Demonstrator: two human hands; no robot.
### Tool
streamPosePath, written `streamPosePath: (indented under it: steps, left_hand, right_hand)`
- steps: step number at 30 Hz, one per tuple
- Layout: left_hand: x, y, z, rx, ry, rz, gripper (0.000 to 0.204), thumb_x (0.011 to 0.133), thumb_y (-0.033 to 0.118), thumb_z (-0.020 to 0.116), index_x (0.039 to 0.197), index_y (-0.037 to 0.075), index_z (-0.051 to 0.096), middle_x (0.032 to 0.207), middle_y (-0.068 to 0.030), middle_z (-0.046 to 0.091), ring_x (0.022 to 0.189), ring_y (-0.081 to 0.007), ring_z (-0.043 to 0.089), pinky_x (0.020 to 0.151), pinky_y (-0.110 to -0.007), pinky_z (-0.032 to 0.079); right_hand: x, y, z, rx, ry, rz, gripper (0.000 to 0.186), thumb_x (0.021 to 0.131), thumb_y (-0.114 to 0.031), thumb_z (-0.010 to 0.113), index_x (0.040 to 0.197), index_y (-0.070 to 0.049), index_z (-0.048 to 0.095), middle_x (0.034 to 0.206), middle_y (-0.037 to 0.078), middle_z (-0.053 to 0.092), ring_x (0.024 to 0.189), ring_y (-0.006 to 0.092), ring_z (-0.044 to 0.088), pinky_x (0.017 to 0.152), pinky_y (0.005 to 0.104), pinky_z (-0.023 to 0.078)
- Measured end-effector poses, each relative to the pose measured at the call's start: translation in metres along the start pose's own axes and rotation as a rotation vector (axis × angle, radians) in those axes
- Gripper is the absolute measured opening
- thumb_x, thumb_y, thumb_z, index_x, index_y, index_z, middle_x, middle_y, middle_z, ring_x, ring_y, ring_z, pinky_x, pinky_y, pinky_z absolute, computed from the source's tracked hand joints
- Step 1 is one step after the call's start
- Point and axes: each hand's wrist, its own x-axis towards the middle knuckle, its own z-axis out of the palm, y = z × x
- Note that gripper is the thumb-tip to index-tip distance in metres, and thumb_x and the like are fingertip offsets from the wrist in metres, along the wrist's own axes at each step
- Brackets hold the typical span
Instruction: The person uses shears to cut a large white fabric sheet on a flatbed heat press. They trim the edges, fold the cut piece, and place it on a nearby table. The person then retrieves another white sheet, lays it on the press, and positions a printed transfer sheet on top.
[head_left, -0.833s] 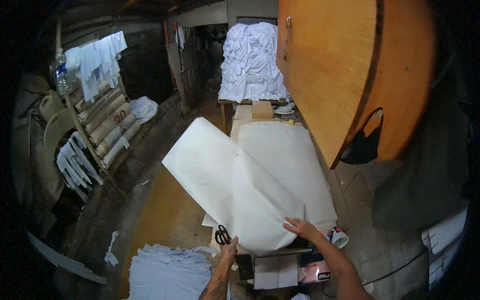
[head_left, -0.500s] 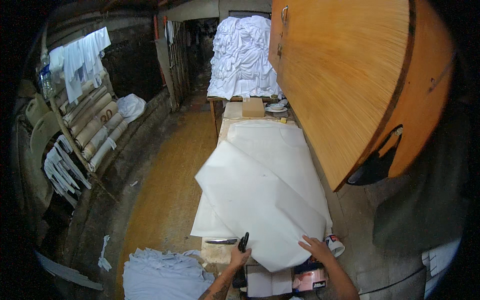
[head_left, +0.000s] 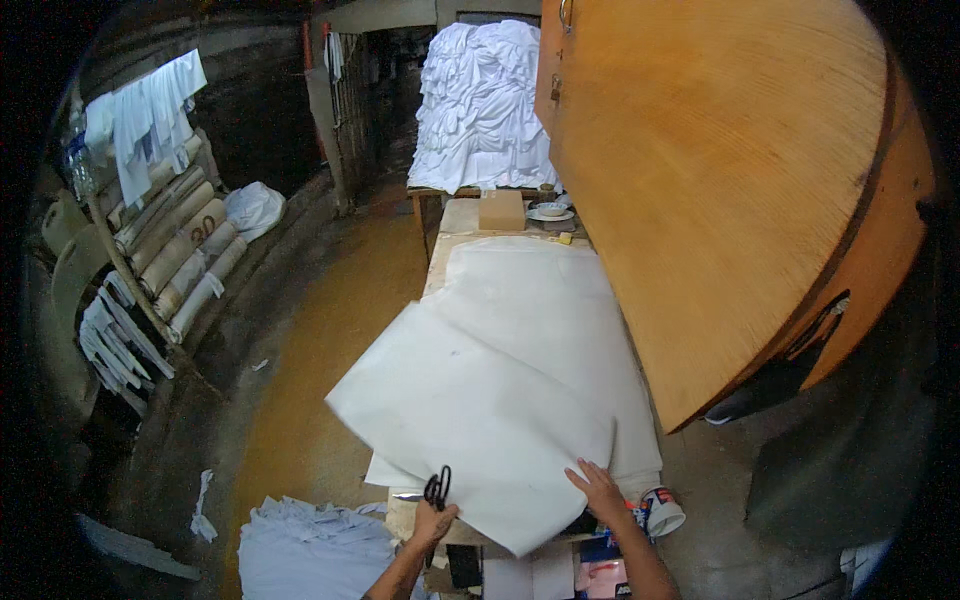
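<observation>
A large white sheet (head_left: 470, 400), stiff like paper or card, lies askew over other white sheets (head_left: 540, 285) on the long table. Its near corner hangs over the table's front edge. At the left of that corner, my left hand (head_left: 432, 523) is closed around black-handled scissors (head_left: 437, 488), loops pointing up; their blades are hidden. Whether it also pinches the sheet I cannot tell. My right hand (head_left: 598, 492) rests with fingers spread on the sheet's near right part. A knife blade (head_left: 408, 496) shows on the table beside my left hand.
A pile of pale cloth (head_left: 315, 550) sits at the lower left. A white tub (head_left: 663, 512) stands by my right forearm. The large wooden cabinet (head_left: 720, 200) crowds the right side. Farther back are a cardboard box (head_left: 502, 211), a bowl (head_left: 551, 210) and heaped white cloth (head_left: 480, 105).
The top sheet has shifted left and toward me, its left corner now past the table's side. Both hands have moved left, the left still with the scissors. The view has shifted slightly.
</observation>
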Motion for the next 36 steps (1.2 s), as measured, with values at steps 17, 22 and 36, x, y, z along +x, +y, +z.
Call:
streamPosePath:
  steps: [17, 22, 36]
  left_hand:
    - [0.082, 0.042, 0.066, 0.27, -0.179, 0.281, 0.074, 0.079, 0.023, 0.065, 0.138, -0.007, 0.031, 0.092, -0.0278, 0.064, 0.085, -0.0382, 0.064, 0.074, -0.043, 0.049]
    - [0.149, 0.08, 0.043, 0.696, 0.014, 0.303, 0.064, 0.076, 0.019, 0.068, 0.131, -0.004, 0.044, 0.085, -0.0199, 0.066, 0.08, -0.0355, 0.065, 0.072, -0.045, 0.052]
    - [0.027, -0.078, -0.053, 0.708, -0.447, 0.592, 0.071, 0.071, 0.003, 0.066, 0.136, 0.0, 0.036, 0.109, -0.0241, 0.049, 0.091, -0.0415, 0.056, 0.079, -0.046, 0.048]
  right_hand:
    - [-0.06, -0.028, -0.036, -0.343, -0.002, 0.264, 0.052, 0.08, -0.007, 0.053, 0.132, -0.011, 0.048, 0.143, 0.022, 0.034, 0.129, 0.0395, 0.036, 0.106, 0.0566, 0.028]
    - [0.015, -0.013, 0.039, -0.36, -0.206, 0.18, 0.077, 0.07, -0.026, 0.071, 0.138, -0.008, 0.037, 0.146, 0.019, 0.03, 0.134, 0.0408, 0.026, 0.103, 0.068, 0.018]
    - [0.115, 0.034, 0.083, -0.065, -0.477, 0.504, 0.118, 0.059, -0.077, 0.064, 0.15, -0.023, 0.012, 0.155, 0.017, -0.006, 0.141, 0.0419, -0.009, 0.105, 0.0687, 0.004]
